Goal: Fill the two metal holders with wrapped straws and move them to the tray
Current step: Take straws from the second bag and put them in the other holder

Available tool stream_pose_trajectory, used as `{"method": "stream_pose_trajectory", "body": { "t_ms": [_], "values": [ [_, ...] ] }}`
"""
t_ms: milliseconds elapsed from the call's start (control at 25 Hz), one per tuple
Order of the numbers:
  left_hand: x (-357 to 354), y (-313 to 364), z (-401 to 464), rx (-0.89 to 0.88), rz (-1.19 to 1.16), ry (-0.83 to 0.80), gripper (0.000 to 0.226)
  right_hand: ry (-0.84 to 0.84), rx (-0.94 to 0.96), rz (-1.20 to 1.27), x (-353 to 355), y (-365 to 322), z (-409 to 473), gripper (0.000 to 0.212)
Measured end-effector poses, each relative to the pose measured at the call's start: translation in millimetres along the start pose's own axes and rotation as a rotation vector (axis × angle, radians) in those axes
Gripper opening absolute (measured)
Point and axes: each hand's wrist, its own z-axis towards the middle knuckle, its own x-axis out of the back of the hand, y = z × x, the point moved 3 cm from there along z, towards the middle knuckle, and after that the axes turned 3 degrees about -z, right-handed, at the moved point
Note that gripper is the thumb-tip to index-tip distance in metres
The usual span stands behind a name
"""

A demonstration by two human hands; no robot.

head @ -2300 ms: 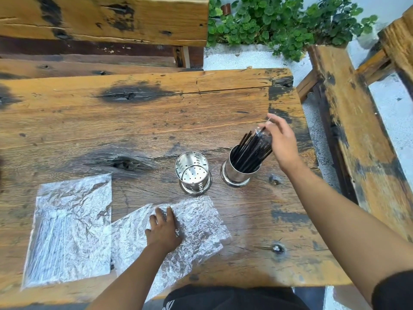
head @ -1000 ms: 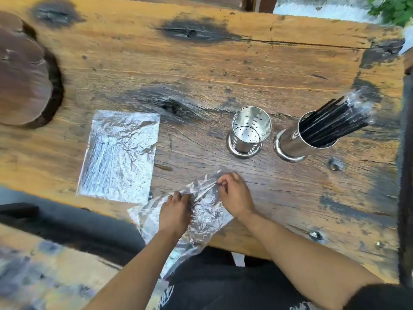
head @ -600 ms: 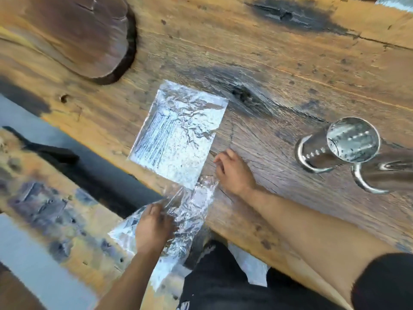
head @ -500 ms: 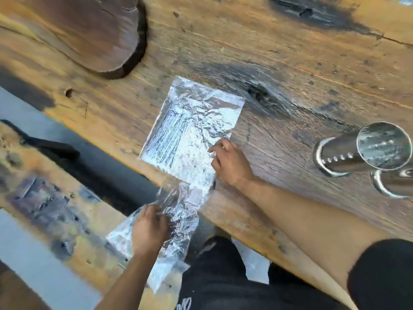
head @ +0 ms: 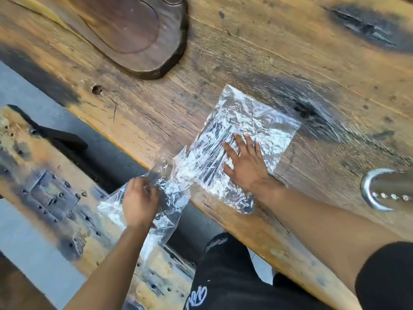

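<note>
Weathered wood table (head: 257, 52), outdoors; dark wood tray (head: 134, 30) upper left. 2 plastic bags: straw pack (head: 257, 121) center, R hand (head: 245, 166) fingers spread flat on it; empty bag (head: 169, 198) pinched by L hand (head: 139, 202) off table edge. 1 metal holder (head: 388, 189) right edge.

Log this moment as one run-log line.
right hand flat on full straw bag | left hand gripping empty bag off table edge | one holder partly visible

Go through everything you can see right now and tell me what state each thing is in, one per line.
Full straw bag: flat on the table, sealed end unclear, dark straws inside.
Empty bag: crumpled, hanging off the table edge.
Left hand: pinching the empty bag.
Right hand: open, palm pressed on the full straw bag.
Metal holder: mostly out of frame, contents unseen.
Wooden tray: holds nothing where visible.
</note>
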Motion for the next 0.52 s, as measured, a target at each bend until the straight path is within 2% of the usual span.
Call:
{"method": "stream_pose_trajectory", "body": {
  "t_ms": [120,240,520],
  "values": [
    [-9,20,43,-0.038,0.048,-0.071,0.020,0.010,-0.085,0.051,-9,23,-27,0.074],
    [-27,60,88,-0.147,0.102,-0.152,0.027,-0.012,-0.187,0.098,-20,48,-65,0.074],
    [-98,209,161,-0.431,0.317,-0.336,0.041,-0.037,-0.500,0.224,-44,68,-154,0.070]
  ]
}}
